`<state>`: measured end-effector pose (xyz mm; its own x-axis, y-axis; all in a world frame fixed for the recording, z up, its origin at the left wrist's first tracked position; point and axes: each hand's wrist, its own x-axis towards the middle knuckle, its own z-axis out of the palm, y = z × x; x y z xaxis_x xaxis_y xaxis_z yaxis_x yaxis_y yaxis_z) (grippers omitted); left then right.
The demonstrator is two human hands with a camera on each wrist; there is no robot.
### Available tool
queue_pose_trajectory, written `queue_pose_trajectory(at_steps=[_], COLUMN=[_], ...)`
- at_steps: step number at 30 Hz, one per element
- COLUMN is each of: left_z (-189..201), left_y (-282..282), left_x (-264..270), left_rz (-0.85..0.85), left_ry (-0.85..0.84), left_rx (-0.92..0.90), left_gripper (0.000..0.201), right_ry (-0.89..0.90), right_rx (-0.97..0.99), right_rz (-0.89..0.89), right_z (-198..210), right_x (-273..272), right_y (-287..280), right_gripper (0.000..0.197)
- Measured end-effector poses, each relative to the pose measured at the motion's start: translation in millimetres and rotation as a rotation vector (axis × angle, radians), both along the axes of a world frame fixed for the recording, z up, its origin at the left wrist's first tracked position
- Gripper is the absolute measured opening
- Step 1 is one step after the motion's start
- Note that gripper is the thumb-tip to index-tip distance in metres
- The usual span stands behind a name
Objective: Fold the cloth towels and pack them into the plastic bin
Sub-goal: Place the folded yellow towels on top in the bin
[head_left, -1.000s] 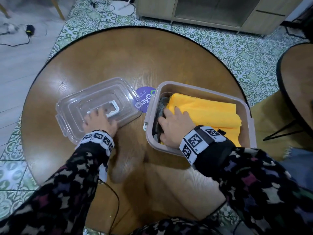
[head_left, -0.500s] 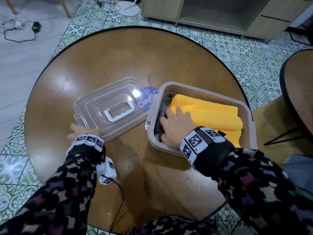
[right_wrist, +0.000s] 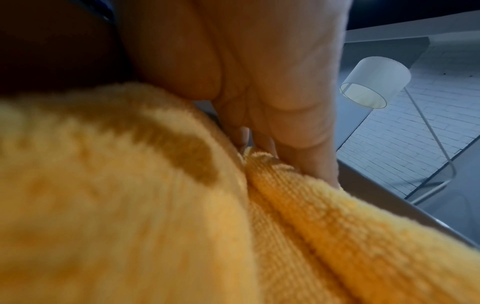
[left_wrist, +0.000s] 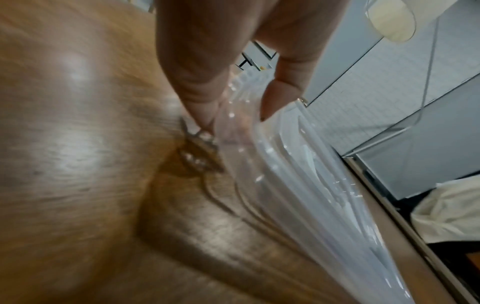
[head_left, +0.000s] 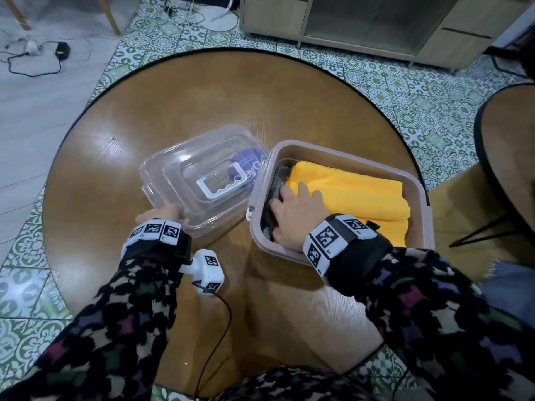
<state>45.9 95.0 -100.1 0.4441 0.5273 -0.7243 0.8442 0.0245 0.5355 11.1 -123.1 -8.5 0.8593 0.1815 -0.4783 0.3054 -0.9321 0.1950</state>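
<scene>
A beige plastic bin (head_left: pixel 341 155) stands on the round wooden table (head_left: pixel 202 96), right of centre. Inside lies a folded yellow towel (head_left: pixel 356 188) with a grey towel (head_left: pixel 278 180) tucked along its left side. My right hand (head_left: pixel 295 215) rests flat on the yellow towel's left end; in the right wrist view its fingers (right_wrist: pixel 306 144) press into the yellow towel (right_wrist: pixel 130 205). The clear lid (head_left: pixel 185 175) with a white handle (head_left: pixel 223 188) lies left of the bin. My left hand (head_left: pixel 162 214) pinches its near-left corner, finger and thumb either side of the clear lid's (left_wrist: pixel 298 185) rim.
A purple round sticker (head_left: pixel 246 166) shows through the lid's right end. A second dark-edged table (head_left: pixel 515 140) stands at the right, and a wooden cabinet (head_left: pixel 376 21) beyond the table. Cables (head_left: pixel 34 56) lie on the floor at the far left.
My left hand left the top of the lid, took its near-left corner and slid the lid right, close against the bin. The right hand stayed on the towel.
</scene>
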Motion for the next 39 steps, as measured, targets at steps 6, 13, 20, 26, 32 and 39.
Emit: queue_pose_trajectory(at_steps=[6, 13, 20, 26, 32, 39], left_z=[13, 103, 141, 117, 95, 90], left_y=[-23, -24, -94, -132, -132, -125], left_x=[14, 35, 0, -22, -31, -29], left_rz=[0.223, 0.241, -0.270, -0.481, -0.696, -0.428], left_ry=[-0.380, -0.697, -0.681, -0.517, -0.411, -0.174], left_rx=[-0.166, -0.365, -0.560, -0.282, 0.416, -0.372], left_gripper=[0.065, 0.053, 0.031, 0.032, 0.041, 0.042], right_ry=[-0.003, -0.303, -0.806, -0.297, -0.137, -0.224], right_rx=[-0.008, 0.561, 0.879, 0.733, 0.847, 1.006], right_rz=[0.015, -0.154, -0.827, -0.974, -1.025, -1.130], right_z=[-1, 40, 55, 28, 7, -1], right_x=[0, 4, -6, -44, -74, -62], right_y=[-1, -36, -133, -188, -189, -193], right_gripper=[0.046, 0.019, 0.051, 0.069, 0.073, 0.071])
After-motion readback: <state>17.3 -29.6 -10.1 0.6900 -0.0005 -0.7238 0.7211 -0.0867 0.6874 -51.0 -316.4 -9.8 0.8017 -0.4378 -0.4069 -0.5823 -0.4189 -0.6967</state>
